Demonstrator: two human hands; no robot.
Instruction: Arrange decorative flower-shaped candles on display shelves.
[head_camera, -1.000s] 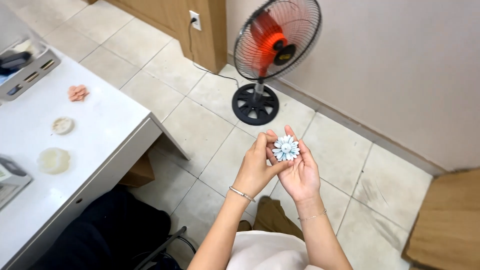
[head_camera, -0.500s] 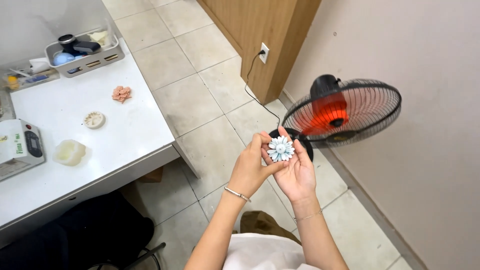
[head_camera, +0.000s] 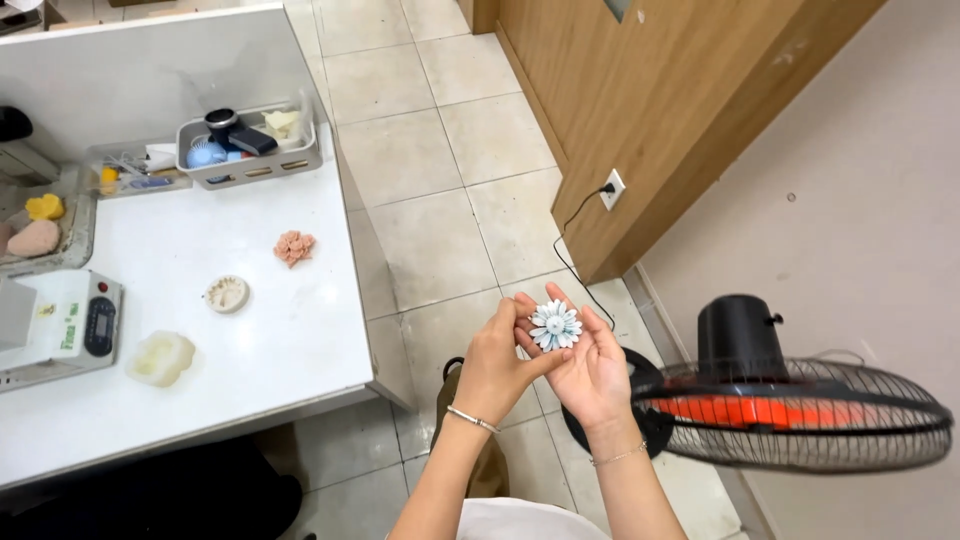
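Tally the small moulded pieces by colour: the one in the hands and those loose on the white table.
Pale blue-white flower, held by both hands: 1
Pink flower: 1
Cream round piece: 1
Pale yellow lump: 1
Total: 4

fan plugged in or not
Cannot tell. A black cord runs from the wall socket down toward the fan, but its far end is hidden behind the hands.
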